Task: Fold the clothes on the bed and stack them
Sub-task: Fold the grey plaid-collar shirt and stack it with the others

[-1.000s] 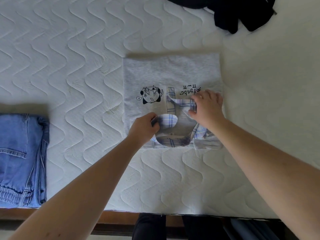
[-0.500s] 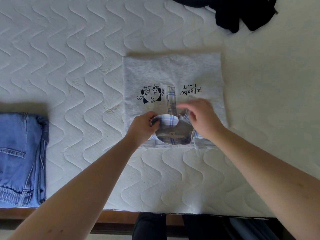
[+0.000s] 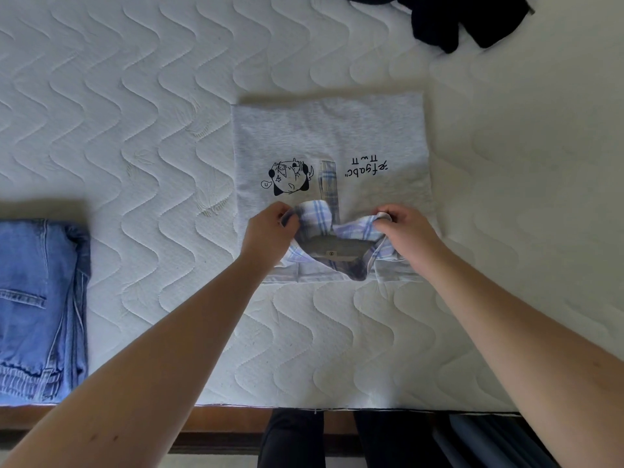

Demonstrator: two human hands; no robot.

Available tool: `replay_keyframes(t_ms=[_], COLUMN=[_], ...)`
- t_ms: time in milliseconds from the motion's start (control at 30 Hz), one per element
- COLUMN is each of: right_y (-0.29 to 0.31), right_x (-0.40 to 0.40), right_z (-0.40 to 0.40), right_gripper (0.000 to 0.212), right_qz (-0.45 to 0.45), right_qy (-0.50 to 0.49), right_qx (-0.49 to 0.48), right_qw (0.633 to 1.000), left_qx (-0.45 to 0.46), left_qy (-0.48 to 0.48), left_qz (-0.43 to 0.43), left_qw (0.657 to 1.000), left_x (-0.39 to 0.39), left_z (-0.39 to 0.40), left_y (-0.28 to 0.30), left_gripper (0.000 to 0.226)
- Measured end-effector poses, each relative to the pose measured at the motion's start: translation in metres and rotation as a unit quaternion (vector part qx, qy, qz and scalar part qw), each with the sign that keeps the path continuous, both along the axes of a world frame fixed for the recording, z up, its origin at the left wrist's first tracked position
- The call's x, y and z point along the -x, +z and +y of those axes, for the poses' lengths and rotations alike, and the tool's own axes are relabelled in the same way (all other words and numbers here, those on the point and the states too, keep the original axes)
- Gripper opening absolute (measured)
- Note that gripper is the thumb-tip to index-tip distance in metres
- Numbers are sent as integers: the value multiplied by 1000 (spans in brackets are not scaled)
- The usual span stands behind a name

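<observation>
I see both hands down at the near end of a folded grey sweatshirt [image 3: 329, 136] that lies flat on the quilted white bed [image 3: 135, 113], roughly in the middle of my view. The left hand [image 3: 270, 231] pinches the left point of the blue plaid collar [image 3: 317, 217], fingers curled round the cloth; the right hand [image 3: 405, 231] pinches the right point in the same way. Between the 2 hands the neck opening gapes, and I can make out a small tag inside it. A plaid placket strip runs up from the collar, with a black cartoon print [image 3: 288, 177] to its left and a line of upside-down lettering [image 3: 366, 167] to its right.

Well apart on the left, at the near edge of the bed, sits a folded pair of blue jeans [image 3: 37, 305], cut off by the frame. At the far right corner a dark garment [image 3: 466, 18] lies crumpled. Below the mattress edge I see a brown bed frame [image 3: 219, 423] and the person's dark trouser legs
</observation>
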State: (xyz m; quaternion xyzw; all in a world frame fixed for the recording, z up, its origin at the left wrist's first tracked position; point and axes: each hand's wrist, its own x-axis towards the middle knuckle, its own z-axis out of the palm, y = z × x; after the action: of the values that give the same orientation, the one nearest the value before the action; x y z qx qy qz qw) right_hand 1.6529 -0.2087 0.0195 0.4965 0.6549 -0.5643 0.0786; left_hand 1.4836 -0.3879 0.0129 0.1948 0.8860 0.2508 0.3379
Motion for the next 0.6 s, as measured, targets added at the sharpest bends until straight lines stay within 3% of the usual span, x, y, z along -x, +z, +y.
replay_keyframes(t_ms=[67, 167, 233, 333, 400, 500, 600], right_y=[0, 1, 1, -1, 1, 0, 0], right_x=[-6, -12, -15, -21, -26, -38, -47], right_z=[0, 0, -2, -2, 1, 0, -14], right_gripper=[29, 47, 42, 15, 18, 21, 23], right_qz=[-9, -70, -97, -147, -180, -116, -18], right_qy=[36, 52, 45, 81, 97, -53, -211], right_qx=[-35, -145, -157, -167, -183, -78, 15], right_qw=[999, 986, 982, 972, 962, 989, 977], left_qx=[-5, 3, 35, 62, 36, -22, -59], left_qy=[28, 61, 69, 85, 134, 233, 319], left_qz=[-13, -13, -4, -12, -35, -48, -73], left_qw=[1000, 998, 997, 994, 990, 971, 943], left_x=[-1, -6, -13, -19, -19, -25, -41], left_z=[2, 3, 1, -5, -11, -23, -35], left_y=[1, 2, 6, 9, 12, 19, 23], left_gripper=[6, 33, 40, 38, 33, 29, 29])
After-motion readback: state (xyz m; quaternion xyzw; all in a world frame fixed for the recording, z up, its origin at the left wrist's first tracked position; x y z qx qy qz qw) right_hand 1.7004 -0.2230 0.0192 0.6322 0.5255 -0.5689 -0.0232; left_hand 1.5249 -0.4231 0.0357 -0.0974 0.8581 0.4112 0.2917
